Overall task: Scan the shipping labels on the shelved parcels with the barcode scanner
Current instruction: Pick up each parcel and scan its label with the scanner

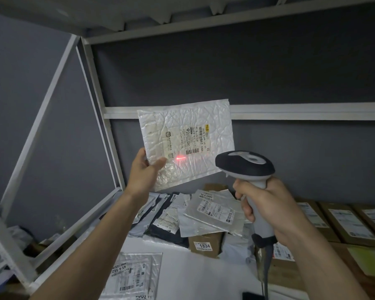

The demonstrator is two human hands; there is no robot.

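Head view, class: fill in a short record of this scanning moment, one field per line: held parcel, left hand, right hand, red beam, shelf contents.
held parcel: white bubble mailer raised in front of the shelf, label facing the camera
left hand: left hand grips the mailer's lower left corner
right hand: right hand grips the barcode scanner by its handle
red beam: red beam lies just below and left of the barcode, not across it
shelf contents: labelled mailers and a box marked 1834
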